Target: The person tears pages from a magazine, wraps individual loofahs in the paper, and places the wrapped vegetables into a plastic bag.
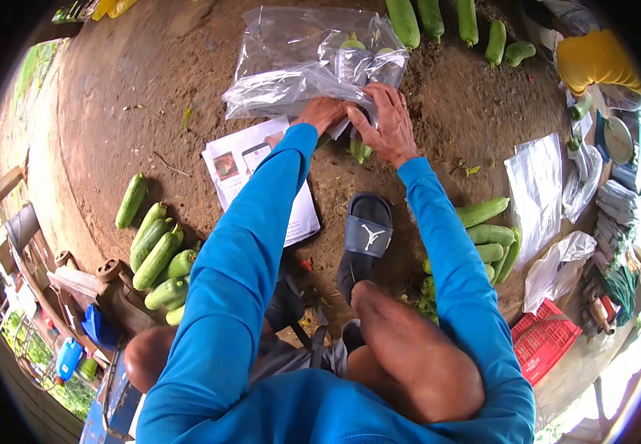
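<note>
A large clear plastic bag (283, 48) lies on the dirt floor ahead of me, with paper-wrapped green gourds (352, 63) inside its right part. My left hand (324, 112) is closed on the bag's near edge, fingertips partly hidden. Beside it, my right hand (387, 122) grips the same edge, its fingers bent over the plastic and its thumb toward the left hand. The green end of another gourd (360, 150) pokes out just below the hands. Printed paper sheets (302, 214) lie partly beneath my left forearm.
Loose gourds (159, 255) are piled on the left, more gourds (487, 234) by my right forearm, and several (430, 18) at the top. Flat plastic bags (535, 192) and a red crate (545, 340) lie on the right. My sandalled foot (368, 229) is below the hands.
</note>
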Action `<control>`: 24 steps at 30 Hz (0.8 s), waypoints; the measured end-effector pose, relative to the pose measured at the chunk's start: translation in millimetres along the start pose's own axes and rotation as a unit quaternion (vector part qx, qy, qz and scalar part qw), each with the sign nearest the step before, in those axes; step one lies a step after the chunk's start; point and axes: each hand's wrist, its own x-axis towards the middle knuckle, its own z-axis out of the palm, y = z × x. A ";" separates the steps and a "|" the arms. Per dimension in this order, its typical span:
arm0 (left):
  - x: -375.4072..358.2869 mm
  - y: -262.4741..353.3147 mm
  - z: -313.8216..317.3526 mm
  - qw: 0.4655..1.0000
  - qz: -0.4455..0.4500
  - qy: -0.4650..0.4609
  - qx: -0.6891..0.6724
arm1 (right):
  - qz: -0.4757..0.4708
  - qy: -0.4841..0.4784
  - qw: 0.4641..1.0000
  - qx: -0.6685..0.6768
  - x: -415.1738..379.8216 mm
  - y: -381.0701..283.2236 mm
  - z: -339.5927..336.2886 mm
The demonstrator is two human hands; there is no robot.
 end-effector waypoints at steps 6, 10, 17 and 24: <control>5.8 32.5 -30.3 0.977 -0.166 -0.131 0.022 | 0.012 -0.020 1.000 -0.015 4.4 6.9 3.9; -6.3 34.6 -29.0 0.977 -0.078 -0.083 0.178 | -0.003 -0.005 0.999 -0.041 2.8 9.6 9.3; -3.9 29.4 -10.8 0.990 -0.114 0.037 0.079 | -0.008 -0.012 0.999 -0.036 1.7 11.3 7.9; 1.9 33.5 -19.1 0.975 -0.197 -0.072 0.073 | -0.009 -0.015 0.999 -0.044 0.6 11.0 8.3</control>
